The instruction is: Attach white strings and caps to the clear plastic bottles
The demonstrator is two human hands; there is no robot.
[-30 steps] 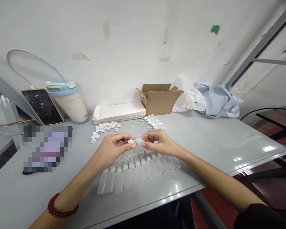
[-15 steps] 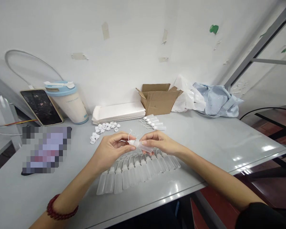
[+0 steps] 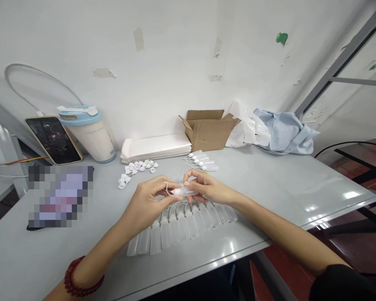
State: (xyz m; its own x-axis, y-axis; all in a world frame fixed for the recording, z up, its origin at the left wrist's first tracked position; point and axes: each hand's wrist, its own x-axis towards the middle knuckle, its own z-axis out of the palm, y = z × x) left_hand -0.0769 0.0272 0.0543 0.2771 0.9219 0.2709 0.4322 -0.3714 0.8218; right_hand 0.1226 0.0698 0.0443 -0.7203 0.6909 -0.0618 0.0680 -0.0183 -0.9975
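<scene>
A small translucent squeeze bottle (image 3: 189,192) lies nearly level between my two hands, with its white cap (image 3: 176,192) pointing left. My left hand (image 3: 152,195) pinches the cap end between thumb and fingers. A thin white tether loops up beside those fingers. My right hand (image 3: 208,187) grips the bottle's body from the right, and its fingers hide part of it. Right below my hands, a row of similar bottles (image 3: 174,234) lies on the table with necks pointing away from me; tethers curve from several of them.
Loose white caps (image 3: 138,167) lie behind my left hand. Several capped bottles (image 3: 205,161) sit before a cardboard box (image 3: 208,133). White flat sheets (image 3: 158,147), a plastic bag (image 3: 247,127) and blue cloth (image 3: 285,131) line the wall. A tumbler (image 3: 94,138) and phone (image 3: 54,140) stand left.
The bottle has turned from tilted to nearly level. My left fingers have shifted slightly right along the cap end, and the tether now loops left of the cap.
</scene>
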